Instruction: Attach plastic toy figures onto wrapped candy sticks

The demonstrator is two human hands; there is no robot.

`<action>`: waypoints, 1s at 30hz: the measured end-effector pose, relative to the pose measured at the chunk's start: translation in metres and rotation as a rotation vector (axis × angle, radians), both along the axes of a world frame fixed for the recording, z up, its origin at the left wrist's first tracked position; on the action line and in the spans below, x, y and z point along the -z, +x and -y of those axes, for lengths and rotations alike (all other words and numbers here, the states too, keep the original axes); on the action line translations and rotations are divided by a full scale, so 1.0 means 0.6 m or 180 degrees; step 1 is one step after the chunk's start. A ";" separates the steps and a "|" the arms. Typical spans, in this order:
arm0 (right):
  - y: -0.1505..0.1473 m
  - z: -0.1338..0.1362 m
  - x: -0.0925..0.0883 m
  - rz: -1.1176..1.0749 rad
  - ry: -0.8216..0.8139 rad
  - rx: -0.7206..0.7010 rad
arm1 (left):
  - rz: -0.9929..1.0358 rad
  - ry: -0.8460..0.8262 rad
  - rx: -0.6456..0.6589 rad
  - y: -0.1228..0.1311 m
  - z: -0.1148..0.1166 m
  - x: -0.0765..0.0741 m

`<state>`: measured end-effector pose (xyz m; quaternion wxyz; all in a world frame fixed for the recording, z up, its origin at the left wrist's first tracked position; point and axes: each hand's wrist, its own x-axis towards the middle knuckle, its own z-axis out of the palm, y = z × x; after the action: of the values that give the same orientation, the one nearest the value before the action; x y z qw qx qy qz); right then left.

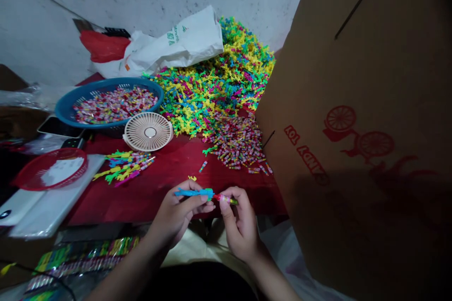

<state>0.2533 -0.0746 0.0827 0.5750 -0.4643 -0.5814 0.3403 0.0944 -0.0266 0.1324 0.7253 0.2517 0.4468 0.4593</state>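
We are pinching a blue toy (190,193) in our left hand (178,211) and a printed tube (230,200) in our right hand (243,230); a blue basket (62,109) is sitting at ten o'clock from them

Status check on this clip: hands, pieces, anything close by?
Left hand: grip on blue toy piece. Right hand: grip on small printed tube. The two end to end, touching or nearly. Tall carton close on the right.
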 end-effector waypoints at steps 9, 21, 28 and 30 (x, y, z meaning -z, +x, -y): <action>0.000 0.007 -0.014 0.0038 0.0158 -0.0013 | -0.0118 0.0165 0.0231 -0.007 0.011 -0.005; 0.025 0.005 -0.031 0.1163 0.0684 -0.0152 | -0.0547 0.0553 0.0880 -0.037 0.012 0.003; 0.026 0.002 -0.035 0.1449 0.0696 -0.0233 | -0.0550 0.0501 0.1069 -0.042 0.014 0.007; 0.025 -0.003 -0.030 0.1505 0.0620 -0.0223 | -0.0452 0.0394 0.1037 -0.037 0.011 0.017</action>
<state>0.2682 -0.0729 0.1005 0.4530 -0.4530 -0.7454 0.1845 0.0721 -0.0334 0.1224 0.7398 0.3967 0.4211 0.3435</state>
